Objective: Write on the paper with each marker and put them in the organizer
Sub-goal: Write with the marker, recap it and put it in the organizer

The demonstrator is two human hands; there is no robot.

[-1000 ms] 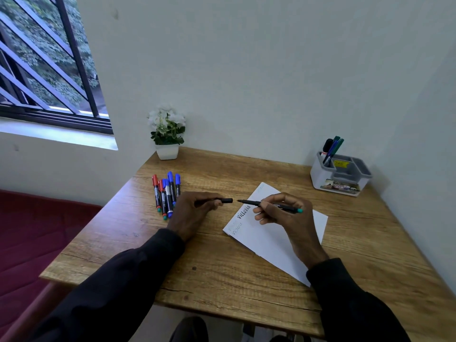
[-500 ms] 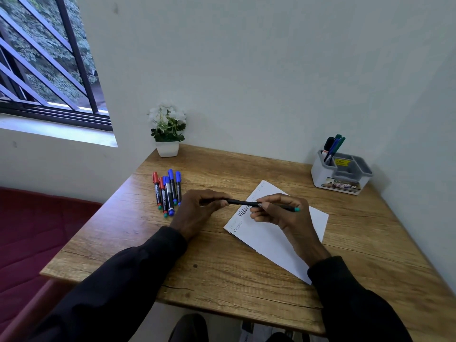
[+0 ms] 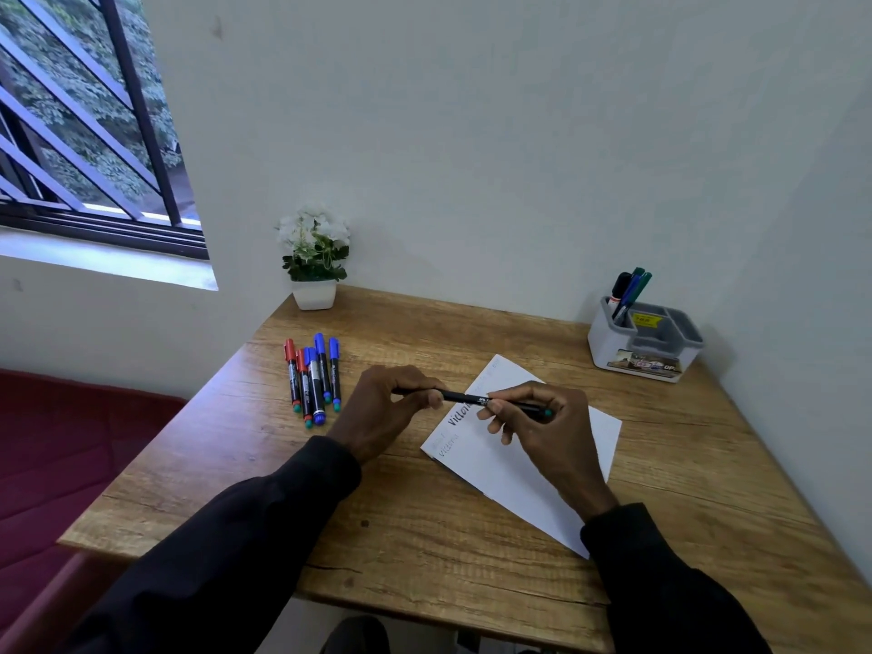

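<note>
A black marker (image 3: pixel 465 397) with a teal end lies level between my hands, above the left part of the white paper (image 3: pixel 514 479). My right hand (image 3: pixel 542 427) grips its barrel. My left hand (image 3: pixel 391 408) pinches the black cap end, which now sits against the barrel. Handwriting shows on the paper's left edge. Several red and blue markers (image 3: pixel 314 377) lie side by side on the wooden table (image 3: pixel 424 535), left of my left hand. The grey and white organizer (image 3: pixel 644 344) stands at the back right with a few markers upright in it.
A small white pot of white flowers (image 3: pixel 314 257) stands at the table's back left corner against the wall. A barred window is at the far left. A dark red seat lies below the table's left edge.
The cap in my left hand and the marker in my right were apart one second ago. They have come together, so cap and barrel now form one line.
</note>
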